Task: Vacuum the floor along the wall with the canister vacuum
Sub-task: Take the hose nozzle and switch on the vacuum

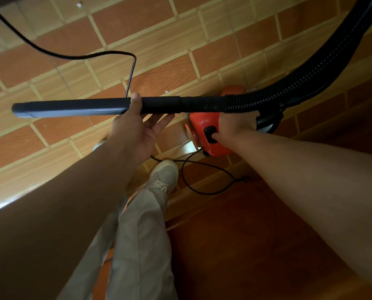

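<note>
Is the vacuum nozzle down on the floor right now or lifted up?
Lifted. The left hand holds the black wand roughly level in the air, its tip clear of the tiled floor.

A white lace-up sneaker point(164, 174) caps a beige trouser leg point(137, 234). Just left of the sneaker peeks a second shoe toe point(98, 145). Well beyond the sneaker lies a white scrap point(79, 5), a smaller speck point(166, 91) nearer.

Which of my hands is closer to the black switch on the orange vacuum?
Right. The right hand has its thumb on the switch; the left hand holds the wand, left of the canister.
</note>
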Tool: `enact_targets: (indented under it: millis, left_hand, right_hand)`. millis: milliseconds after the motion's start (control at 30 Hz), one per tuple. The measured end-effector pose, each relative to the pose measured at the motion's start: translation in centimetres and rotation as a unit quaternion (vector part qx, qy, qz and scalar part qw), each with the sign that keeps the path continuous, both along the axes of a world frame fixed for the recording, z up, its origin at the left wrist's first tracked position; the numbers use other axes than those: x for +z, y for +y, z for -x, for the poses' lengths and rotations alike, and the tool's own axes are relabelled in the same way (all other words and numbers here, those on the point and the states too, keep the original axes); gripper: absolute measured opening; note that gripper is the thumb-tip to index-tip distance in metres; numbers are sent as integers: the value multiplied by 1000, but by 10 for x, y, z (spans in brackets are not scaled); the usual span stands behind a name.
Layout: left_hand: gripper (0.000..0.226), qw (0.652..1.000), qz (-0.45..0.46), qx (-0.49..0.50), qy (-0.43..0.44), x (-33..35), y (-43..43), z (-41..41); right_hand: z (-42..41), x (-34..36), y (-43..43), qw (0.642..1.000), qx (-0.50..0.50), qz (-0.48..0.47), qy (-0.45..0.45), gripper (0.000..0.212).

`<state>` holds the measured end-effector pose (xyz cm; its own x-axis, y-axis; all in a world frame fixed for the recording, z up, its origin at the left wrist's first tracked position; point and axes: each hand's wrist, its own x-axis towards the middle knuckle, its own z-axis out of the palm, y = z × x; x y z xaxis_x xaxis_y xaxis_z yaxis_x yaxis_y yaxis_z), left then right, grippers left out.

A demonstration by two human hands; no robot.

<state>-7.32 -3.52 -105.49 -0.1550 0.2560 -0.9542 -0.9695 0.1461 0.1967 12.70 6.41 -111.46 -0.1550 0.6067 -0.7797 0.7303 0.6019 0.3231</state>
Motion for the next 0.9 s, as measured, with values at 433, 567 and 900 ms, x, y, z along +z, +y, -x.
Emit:
enact_targets:
  millis: [433, 567, 900]
  left_hand:
    - [36, 1000, -16, 8, 7, 4, 11, 21]
    - [36, 999, -16, 31, 7, 0, 15, 31]
    - [36, 999, -7, 36, 2, -6, 17, 39]
  right_hand:
    - [22, 5, 21, 997, -10, 24, 72, 80]
    - [32, 0, 22, 999, 45, 10, -4, 76]
    - [36, -5, 16, 999, 16, -19, -43, 71]
